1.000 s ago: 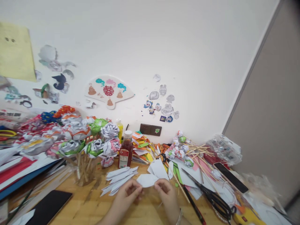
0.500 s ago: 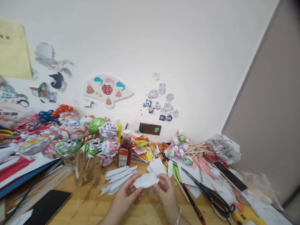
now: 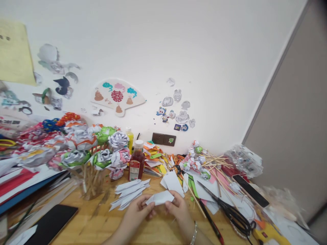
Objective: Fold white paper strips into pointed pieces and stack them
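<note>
Both my hands are low in the middle of the view, over a wooden table. My left hand and my right hand pinch the two ends of a small folded white paper piece between them, fingers closed on it. A fan of similar folded white paper strips lies just beyond my left hand. More white paper pieces lie just past the held piece. A bracelet shows on my right wrist.
Paper flowers on sticks stand at left. A red bottle and yellow bottle stand behind. Black scissors, wooden skewers, a phone and a yellow tool lie right. A dark tablet lies at front left.
The paper piece has been turned and folded narrower between my fingers. My hands have stayed in nearly the same place. The view has shifted slightly.
</note>
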`<state>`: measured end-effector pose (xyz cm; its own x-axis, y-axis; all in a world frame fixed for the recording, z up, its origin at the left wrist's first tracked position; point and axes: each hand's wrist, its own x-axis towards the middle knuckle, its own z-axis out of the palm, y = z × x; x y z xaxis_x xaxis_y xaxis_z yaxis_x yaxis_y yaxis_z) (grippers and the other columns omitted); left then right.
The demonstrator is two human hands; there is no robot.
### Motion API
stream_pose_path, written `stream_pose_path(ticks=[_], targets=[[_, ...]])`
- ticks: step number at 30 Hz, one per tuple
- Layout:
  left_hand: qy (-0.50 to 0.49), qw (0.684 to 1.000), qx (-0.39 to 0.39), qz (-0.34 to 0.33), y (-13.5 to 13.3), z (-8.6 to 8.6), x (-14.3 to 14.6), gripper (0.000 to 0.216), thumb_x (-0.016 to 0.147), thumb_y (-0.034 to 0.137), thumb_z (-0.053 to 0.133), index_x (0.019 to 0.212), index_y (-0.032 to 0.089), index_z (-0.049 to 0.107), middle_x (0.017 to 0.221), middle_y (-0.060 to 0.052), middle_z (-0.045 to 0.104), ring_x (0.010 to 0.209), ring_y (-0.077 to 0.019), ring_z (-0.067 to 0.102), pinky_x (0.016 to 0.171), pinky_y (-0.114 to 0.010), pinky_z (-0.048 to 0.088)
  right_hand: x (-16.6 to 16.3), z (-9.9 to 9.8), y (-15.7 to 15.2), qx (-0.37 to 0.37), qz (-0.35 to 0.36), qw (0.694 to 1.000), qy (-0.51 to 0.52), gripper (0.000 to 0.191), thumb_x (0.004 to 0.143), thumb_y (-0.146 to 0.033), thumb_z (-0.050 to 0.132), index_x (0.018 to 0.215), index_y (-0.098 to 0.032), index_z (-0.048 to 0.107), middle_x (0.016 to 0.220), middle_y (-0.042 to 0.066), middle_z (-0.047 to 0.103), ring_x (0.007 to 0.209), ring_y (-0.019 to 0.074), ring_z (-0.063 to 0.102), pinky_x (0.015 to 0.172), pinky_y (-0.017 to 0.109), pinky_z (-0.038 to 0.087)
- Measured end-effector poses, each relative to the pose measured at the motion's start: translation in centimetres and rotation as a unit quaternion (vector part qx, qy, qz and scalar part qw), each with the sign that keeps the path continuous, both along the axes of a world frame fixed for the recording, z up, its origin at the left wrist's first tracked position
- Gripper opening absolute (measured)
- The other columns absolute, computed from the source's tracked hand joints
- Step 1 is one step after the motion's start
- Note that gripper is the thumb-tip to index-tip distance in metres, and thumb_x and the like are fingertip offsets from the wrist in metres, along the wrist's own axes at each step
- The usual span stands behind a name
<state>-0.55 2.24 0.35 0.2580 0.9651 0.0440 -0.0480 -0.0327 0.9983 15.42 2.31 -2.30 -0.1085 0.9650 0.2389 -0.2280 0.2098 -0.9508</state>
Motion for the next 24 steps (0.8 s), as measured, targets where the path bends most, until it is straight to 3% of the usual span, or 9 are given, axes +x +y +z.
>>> stream_pose_path(ticks=[4, 19, 24], targets=[[0.007, 1.000, 0.002, -0.012, 0.0, 0.0, 0.0, 0.036, 0.058, 0.045, 0.059, 0.075, 0.013, 0.056, 0.048, 0.001, 0.059, 0.045, -0.0128, 0.052, 0.047, -0.022, 0.039, -0.2, 0.2, -0.1, 0.004, 0.015, 1.000, 0.006, 0.034, 0.059, -0.035, 0.065, 0.084, -0.015, 0.054, 0.065, 0.001, 0.060, 0.053, 0.0131, 0.054, 0.047, 0.022, 0.041], [-0.003, 1.000, -0.017, -0.026, 0.3, -1.0, 0.1, 0.028, 0.061, 0.039, 0.059, 0.070, 0.014, 0.052, 0.047, 0.002, 0.058, 0.044, -0.0122, 0.052, 0.048, -0.022, 0.040, -0.4, 0.1, 0.0, -0.019, -0.027, 0.999, -0.023, 0.027, 0.062, -0.030, 0.063, 0.081, -0.015, 0.050, 0.061, -0.002, 0.057, 0.042, 0.0090, 0.049, 0.042, 0.019, 0.039], [0.034, 0.998, 0.018, -0.040, -0.3, -0.8, 0.4, 0.024, 0.063, 0.037, 0.056, 0.069, 0.014, 0.053, 0.051, 0.003, 0.056, 0.045, -0.0111, 0.050, 0.047, -0.021, 0.039, -0.6, 0.2, -0.2, -0.035, -0.051, 0.997, -0.048, 0.028, 0.061, -0.029, 0.063, 0.080, -0.015, 0.049, 0.054, -0.004, 0.055, 0.040, 0.0097, 0.048, 0.040, 0.020, 0.038]])
